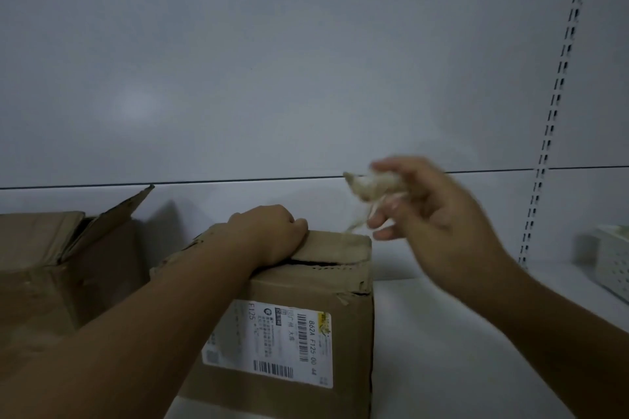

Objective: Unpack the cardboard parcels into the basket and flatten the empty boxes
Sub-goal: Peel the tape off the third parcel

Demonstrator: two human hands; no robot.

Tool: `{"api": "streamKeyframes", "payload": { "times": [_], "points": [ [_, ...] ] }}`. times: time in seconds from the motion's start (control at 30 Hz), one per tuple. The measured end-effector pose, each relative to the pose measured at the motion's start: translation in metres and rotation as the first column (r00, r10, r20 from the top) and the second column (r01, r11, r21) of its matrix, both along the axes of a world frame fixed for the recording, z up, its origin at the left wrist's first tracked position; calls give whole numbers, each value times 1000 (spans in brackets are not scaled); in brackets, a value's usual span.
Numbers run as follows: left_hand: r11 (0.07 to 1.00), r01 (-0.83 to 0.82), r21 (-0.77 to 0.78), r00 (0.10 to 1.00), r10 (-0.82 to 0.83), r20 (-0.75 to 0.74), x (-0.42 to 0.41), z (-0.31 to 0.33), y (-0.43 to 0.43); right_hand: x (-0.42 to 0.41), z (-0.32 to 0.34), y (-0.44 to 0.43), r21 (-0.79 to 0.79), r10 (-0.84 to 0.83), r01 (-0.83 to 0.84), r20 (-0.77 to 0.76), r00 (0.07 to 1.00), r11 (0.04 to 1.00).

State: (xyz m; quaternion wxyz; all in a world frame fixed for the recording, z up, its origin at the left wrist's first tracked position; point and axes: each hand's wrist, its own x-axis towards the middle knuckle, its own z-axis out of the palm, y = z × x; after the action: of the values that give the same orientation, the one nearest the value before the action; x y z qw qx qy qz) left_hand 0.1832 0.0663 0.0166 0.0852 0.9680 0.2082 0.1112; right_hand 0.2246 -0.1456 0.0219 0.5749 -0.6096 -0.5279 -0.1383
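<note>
Early days: tape's off the top, but nothing unpacked or flattened that I can see

The labelled box (316, 286) sits dead centre on the shelf (442, 333), flaps down, with a dark gap along the top seam. The left hand (269, 235) has its fingers curled over the top flap. At 2 o'clock the right hand (432, 211) pinches a crumpled wad of tape (367, 187) between thumb and fingertips (blurry). At 9 o'clock an open box (51, 269) stands unflattened. The basket (612, 262) peeks in at 3 o'clock, its contents hidden. I reckon most of the job's left.

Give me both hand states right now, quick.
Left hand: fingers curled over the top of the labelled box, holding it.
Right hand: pinching a crumpled pale strip, likely tape; blurred.
</note>
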Motion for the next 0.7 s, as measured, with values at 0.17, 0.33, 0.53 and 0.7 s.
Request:
{"api": "streamKeyframes", "payload": {
  "times": [0.17, 0.33, 0.53, 0.7],
  "points": [
    [1000, 10, -1, 1000, -10, -1, 0, -1, -1, 7, 31, -25, 277, 196, -116, -279, 940, 954],
    [1000, 7, 26, 1000, -7, -13, 0, 0, -3, 17, 19, -19, 259, 139, -10, -487, 862, 966],
    [1000, -8, 23, 1000, 8, -2, -2, 0, -2, 13, 4, -9, 279, 447, -357, -670, 593, 891],
    [1000, -13, -1, 999, 13, 29, -3, 2, -2, 37, -21, -26, -312, -252, 147, -330, 910, 939]
  ]
}}
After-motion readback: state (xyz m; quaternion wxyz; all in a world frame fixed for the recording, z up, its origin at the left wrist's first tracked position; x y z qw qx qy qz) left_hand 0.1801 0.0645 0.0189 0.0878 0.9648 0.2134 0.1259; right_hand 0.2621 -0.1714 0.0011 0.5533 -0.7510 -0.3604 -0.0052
